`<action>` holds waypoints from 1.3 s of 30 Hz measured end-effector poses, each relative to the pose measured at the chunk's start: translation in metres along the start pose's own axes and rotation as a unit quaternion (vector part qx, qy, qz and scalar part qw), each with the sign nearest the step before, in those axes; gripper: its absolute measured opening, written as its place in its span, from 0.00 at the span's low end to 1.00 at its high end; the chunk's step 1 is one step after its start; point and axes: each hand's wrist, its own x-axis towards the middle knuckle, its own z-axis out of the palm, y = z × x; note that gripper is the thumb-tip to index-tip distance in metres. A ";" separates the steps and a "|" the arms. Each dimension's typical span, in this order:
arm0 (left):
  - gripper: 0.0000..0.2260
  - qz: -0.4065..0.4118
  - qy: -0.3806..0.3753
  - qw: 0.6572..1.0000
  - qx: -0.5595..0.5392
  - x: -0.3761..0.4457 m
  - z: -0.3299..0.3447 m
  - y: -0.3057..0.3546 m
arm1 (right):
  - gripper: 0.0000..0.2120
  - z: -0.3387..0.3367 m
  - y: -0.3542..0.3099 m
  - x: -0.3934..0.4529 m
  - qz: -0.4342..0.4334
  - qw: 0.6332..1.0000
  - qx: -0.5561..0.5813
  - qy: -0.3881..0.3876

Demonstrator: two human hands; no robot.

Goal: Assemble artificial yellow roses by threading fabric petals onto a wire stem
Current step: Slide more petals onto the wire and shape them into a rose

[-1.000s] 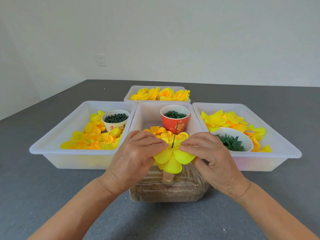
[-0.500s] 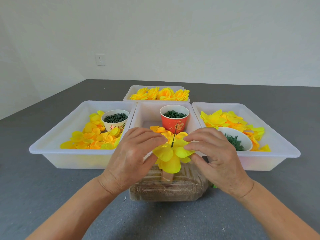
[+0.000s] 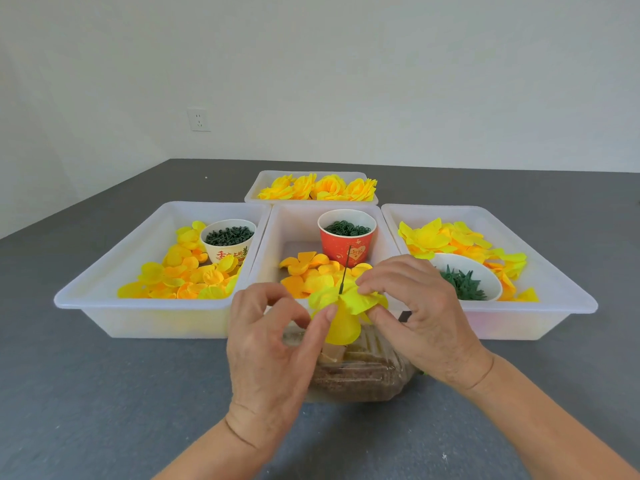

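Left hand now backed away a little from the yellow petal piece; a second ago right up against it with fingers bunched on top. Now fingers curled loose with a gap under them, only the thumb tip touching the petal's left edge. Not really holding it any more.

Right hand a bit lower than before, fingers narrow, pinching the right side of the petal piece between thumb and first finger.

Petal piece sitting right between the two sets of fingers, spread flat like a little skirt. Thin green wire stem poking up through its middle, just past the fingertips, standing almost straight. Looks a bit further down the wire than a second ago, but hard to be sure.

Probably means this layer is on and nearly settled. Next maybe a push down, then a fresh petal. More orange petals lying just beyond the fingers in the middle tray, with a red cup of green rings. Clear bag of brown stuff under the hands on the grey desk. Finished roses far past the fingers
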 end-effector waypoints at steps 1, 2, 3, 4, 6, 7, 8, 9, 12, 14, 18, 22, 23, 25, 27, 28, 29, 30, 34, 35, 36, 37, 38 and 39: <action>0.17 -0.009 0.015 1.000 -0.002 -0.003 0.000 0.000 | 0.07 0.000 -0.001 0.001 0.002 1.000 0.000 0.002; 0.17 -0.014 0.026 1.000 -0.005 -0.005 0.000 -0.001 | 0.06 0.000 -0.002 0.002 0.004 1.000 0.001 0.003; 0.18 -0.008 0.035 0.999 -0.003 -0.008 -0.001 -0.001 | 0.06 0.000 -0.002 0.003 0.007 1.000 0.000 0.003; 0.17 0.010 0.039 0.999 -0.002 -0.012 -0.001 -0.002 | 0.06 0.000 -0.003 0.003 0.010 1.000 0.000 0.004; 0.13 0.062 0.035 0.997 0.006 -0.018 -0.003 -0.004 | 0.06 0.000 -0.004 0.004 0.022 1.000 0.001 0.006; 0.12 0.080 0.022 0.996 0.012 -0.021 -0.003 -0.004 | 0.06 0.001 -0.004 0.005 0.030 1.000 0.003 0.005; 0.13 0.087 0.009 0.996 0.020 -0.022 -0.002 -0.005 | 0.06 0.001 -0.004 0.005 0.038 0.999 0.007 0.005; 0.13 0.086 0.000 0.996 0.028 -0.022 -0.001 -0.005 | 0.06 0.001 -0.004 0.005 0.046 0.999 0.013 0.005; 0.11 0.067 0.001 0.997 0.035 -0.017 0.002 -0.004 | 0.06 0.001 -0.003 0.005 0.058 0.998 0.026 0.004; 0.11 0.055 0.003 0.998 0.035 -0.015 0.004 -0.003 | 0.07 0.001 -0.004 0.006 0.059 0.998 0.025 -0.002; 0.12 0.025 -0.032 0.998 0.052 -0.012 0.009 0.002 | 0.10 0.001 -0.003 0.007 0.033 0.999 0.025 -0.025; 0.16 -0.039 -0.067 0.996 0.042 -0.004 0.013 0.008 | 0.11 0.002 -0.002 0.005 0.027 0.998 0.036 -0.046; 0.17 -0.058 -0.075 0.995 0.035 -0.002 0.014 0.009 | 0.10 0.002 -0.002 0.005 0.027 0.998 0.040 -0.048; 0.18 -0.082 -0.085 0.993 0.025 0.001 0.014 0.009 | 0.10 0.002 -0.002 0.005 0.024 0.997 0.045 -0.052; 0.18 -0.088 -0.090 0.992 0.018 0.002 0.014 0.009 | 0.10 0.002 -0.001 0.005 0.020 0.997 0.046 -0.054; 0.18 -0.087 -0.093 0.992 0.015 0.003 0.014 0.009 | 0.10 0.001 -0.001 0.005 0.019 0.997 0.045 -0.055; 0.18 -0.087 -0.097 0.991 0.013 0.003 0.013 0.008 | 0.10 0.001 -0.001 0.005 0.018 0.997 0.042 -0.058; 0.18 -0.087 -0.102 0.991 0.010 0.003 0.013 0.008 | 0.10 0.000 -0.001 0.005 0.015 0.997 0.038 -0.061; 0.17 -0.091 -0.121 0.988 -0.009 0.000 0.011 0.006 | 0.08 0.000 -0.002 0.002 -0.003 0.997 0.018 -0.073; 0.17 -0.086 -0.125 0.988 -0.016 0.000 0.010 0.005 | 0.09 0.000 -0.003 0.002 -0.003 0.997 0.014 -0.074; 0.16 -0.082 -0.128 0.988 -0.022 0.000 0.010 0.005 | 0.10 -0.001 -0.004 0.002 -0.001 0.997 0.011 -0.075; 0.16 -0.080 -0.130 0.988 -0.027 -0.001 0.009 0.005 | 0.10 -0.001 -0.005 0.003 0.001 0.997 0.009 -0.078; 0.15 -0.079 -0.132 0.988 -0.030 -0.001 0.009 0.004 | 0.10 -0.001 -0.006 0.004 0.004 0.997 0.008 -0.082; 0.16 -0.080 -0.133 0.987 -0.032 -0.001 0.008 0.003 | 0.09 -0.001 -0.008 0.005 0.008 0.996 0.010 -0.088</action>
